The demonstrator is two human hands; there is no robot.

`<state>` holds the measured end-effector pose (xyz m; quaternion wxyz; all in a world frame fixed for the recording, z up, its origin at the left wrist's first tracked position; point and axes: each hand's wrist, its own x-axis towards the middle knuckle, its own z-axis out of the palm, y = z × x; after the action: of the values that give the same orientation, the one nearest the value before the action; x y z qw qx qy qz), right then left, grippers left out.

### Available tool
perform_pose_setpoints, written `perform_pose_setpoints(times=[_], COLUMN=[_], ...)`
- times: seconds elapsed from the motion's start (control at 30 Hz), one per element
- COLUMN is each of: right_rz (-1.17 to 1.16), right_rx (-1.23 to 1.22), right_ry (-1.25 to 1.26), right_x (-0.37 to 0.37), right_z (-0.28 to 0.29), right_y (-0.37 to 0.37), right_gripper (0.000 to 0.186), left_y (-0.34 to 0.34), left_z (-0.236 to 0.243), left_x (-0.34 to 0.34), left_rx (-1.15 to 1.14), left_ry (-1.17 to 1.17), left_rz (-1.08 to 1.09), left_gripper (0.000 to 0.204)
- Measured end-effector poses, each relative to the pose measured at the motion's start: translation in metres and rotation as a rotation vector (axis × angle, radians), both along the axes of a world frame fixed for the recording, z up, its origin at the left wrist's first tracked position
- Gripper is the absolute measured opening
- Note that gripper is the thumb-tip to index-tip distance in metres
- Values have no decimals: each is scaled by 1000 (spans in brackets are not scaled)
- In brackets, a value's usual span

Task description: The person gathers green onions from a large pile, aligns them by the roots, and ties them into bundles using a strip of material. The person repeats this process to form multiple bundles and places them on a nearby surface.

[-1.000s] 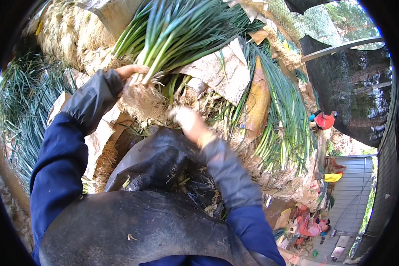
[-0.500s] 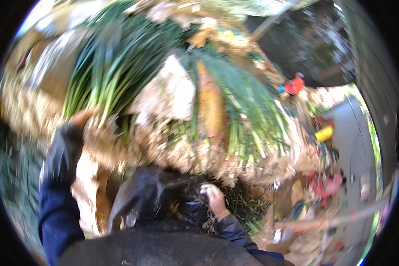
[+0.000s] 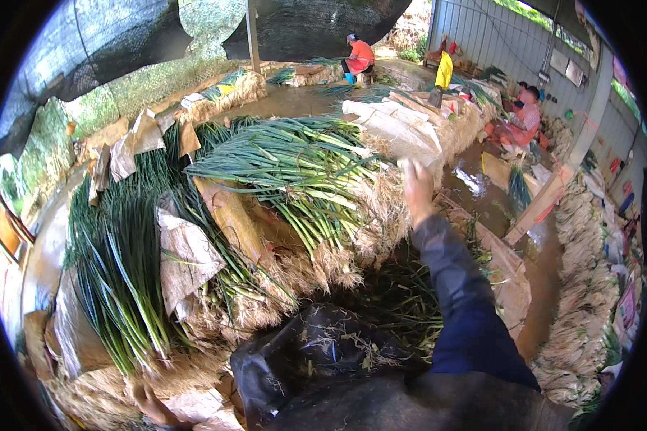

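Spring onion leaves (image 3: 248,159) are deep green, their stalks (image 3: 303,228) pale yellow-green, their roots (image 3: 376,205) straw-tan; the apron (image 3: 446,406) is black, the sleeve (image 3: 474,345) navy, its cuff (image 3: 446,251) dark grey, another person's top (image 3: 362,53) orange.

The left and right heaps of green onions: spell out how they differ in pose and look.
The left heap lies with its leaves running up the picture, while the right heap lies more sideways, leaves to the left. The left heap's stem bases are at the bottom, by the left hand; the right heap's bushy tan roots are at its right, near the right hand. Both have green leaves and paler stems.
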<state>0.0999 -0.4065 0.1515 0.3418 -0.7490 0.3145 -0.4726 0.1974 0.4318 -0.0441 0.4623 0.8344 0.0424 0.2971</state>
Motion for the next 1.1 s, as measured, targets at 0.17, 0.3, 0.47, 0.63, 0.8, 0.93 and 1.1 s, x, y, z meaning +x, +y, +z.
perform_pose_setpoints(times=[0.17, 0.3, 0.47, 0.63, 0.8, 0.93, 1.1], right_rz=[9, -243, 395, 529, 442, 375, 839], right_rx=[-192, -714, -164, 52, 59, 16, 50], right_ry=[323, 959, 389, 486, -488, -75, -231], right_x=[107, 161, 115, 91, 60, -14, -83], right_z=[40, -16, -148, -144, -60, -67, -116], right_y=[-27, 32, 155, 141, 77, 115, 205], right_gripper=[50, 31, 39, 33, 17, 15, 14], left_y=[-80, -141, -131, -149, -278, -409, -492], left_z=[-2, -5, 21, 73, 123, 142, 107], left_x=[-62, -63, -75, -85, -68, -93, -124], left_rx=[-169, -51, 3, 124, 116, -579, -1060], left_ry=[263, 454, 502, 359, 225, 541, 1094], left_rz=[-52, -279, -318, -351, -492, -1145, -1197], left_gripper=[30, 29, 28, 28, 26, 31, 33])
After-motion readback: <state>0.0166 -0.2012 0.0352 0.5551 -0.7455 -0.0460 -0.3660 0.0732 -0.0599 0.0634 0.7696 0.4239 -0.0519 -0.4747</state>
